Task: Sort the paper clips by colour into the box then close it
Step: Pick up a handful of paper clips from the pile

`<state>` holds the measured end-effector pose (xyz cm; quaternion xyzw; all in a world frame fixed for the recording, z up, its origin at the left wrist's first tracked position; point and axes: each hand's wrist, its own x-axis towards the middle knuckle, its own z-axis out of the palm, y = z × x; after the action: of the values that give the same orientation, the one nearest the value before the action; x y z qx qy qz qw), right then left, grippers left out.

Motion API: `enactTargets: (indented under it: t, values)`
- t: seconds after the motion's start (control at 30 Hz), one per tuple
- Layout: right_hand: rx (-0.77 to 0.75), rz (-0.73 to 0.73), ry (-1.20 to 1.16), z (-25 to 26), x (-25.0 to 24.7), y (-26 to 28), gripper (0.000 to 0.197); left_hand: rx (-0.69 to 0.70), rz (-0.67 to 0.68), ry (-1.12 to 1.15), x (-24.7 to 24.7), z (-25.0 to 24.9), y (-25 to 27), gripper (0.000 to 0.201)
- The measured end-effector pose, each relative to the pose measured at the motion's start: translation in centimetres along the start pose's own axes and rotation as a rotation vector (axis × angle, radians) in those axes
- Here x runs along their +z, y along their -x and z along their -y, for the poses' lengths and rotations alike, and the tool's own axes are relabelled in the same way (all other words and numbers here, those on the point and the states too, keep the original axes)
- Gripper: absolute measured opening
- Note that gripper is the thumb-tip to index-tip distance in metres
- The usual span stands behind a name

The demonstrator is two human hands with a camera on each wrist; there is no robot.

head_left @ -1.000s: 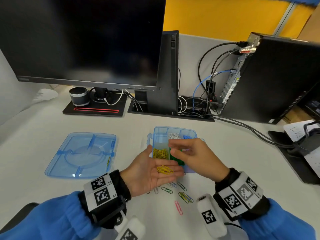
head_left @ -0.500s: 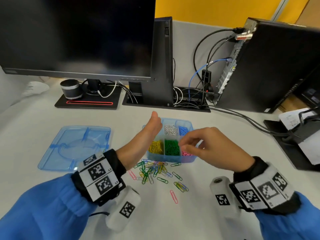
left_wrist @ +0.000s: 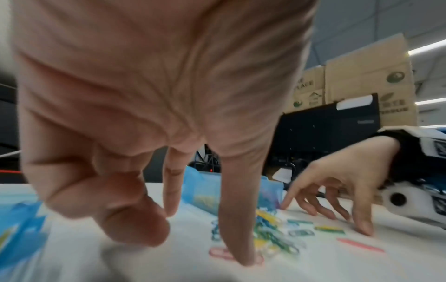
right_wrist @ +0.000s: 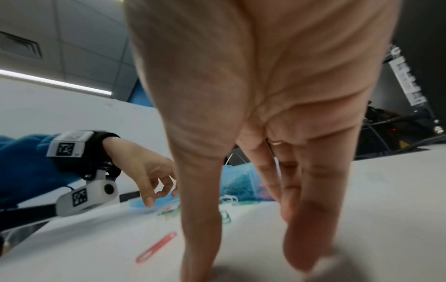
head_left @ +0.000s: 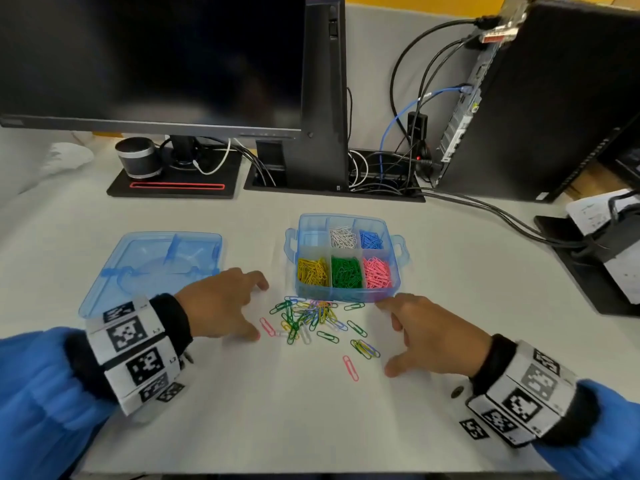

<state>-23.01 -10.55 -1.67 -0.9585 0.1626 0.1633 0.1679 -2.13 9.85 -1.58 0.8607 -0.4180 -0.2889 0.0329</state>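
I see the box (head_left: 347, 296) at table (head_left: 311, 427) centre, the lid (head_left: 152, 268) to its left. Loose clips (head_left: 311, 320) lie just before the box, between my left hand (head_left: 221, 306) and right hand (head_left: 433, 337). The monitor (head_left: 149, 60) stands behind.

Dark monitor (head_left: 149, 60), computer tower (head_left: 554, 98), cables (head_left: 408, 98), perhaps speaker (head_left: 138, 157).

hands (head_left: 325, 327) flanking clips (head_left: 311, 318) — box (head_left: 346, 296) open

Bright even overhead light, soft shadows, wide-angle edge distortion, both wrist views motion-blurred
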Motion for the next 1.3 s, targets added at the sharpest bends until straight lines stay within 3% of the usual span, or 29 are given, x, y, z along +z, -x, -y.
enactTargets:
  t: [0.13,0.3,0.5,0.67,0.93,1.17,1.3]
  values:
    - [-0.028,-0.106,-0.033,0.5,0.2,-0.9,0.056,0.073,-0.041,0.025,1.2,-0.6,-0.7,0.057]
    - [-0.112,-0.126,-0.077,1.8,0.8,-1.3,0.023,0.133,-0.072,0.128,2.0,-2.2,-1.4,0.044]
    - [-0.125,-0.190,-0.076,2.1,0.5,-1.2,0.008,0.105,-0.137,0.130,1.4,-2.5,-1.1,0.032]
    - [-0.056,-0.094,-0.036,2.6,1.2,-1.3,0.014,0.082,-0.133,-0.037,1.4,-3.2,-0.7,0.019]
    - [-0.016,0.034,0.038,2.2,0.7,-1.4,0.009,0.098,-0.100,0.027,1.9,-3.4,-1.3,0.010]
    - [-0.069,-0.025,-0.168,1.3,-0.3,-1.1,0.003,0.086,-0.106,0.010,1.4,-2.8,-1.0,0.012]
    - [-0.043,-0.032,-0.270,1.0,-0.7,-1.1,0.009,0.117,-0.131,0.049,1.1,-3.4,-0.6,0.017]
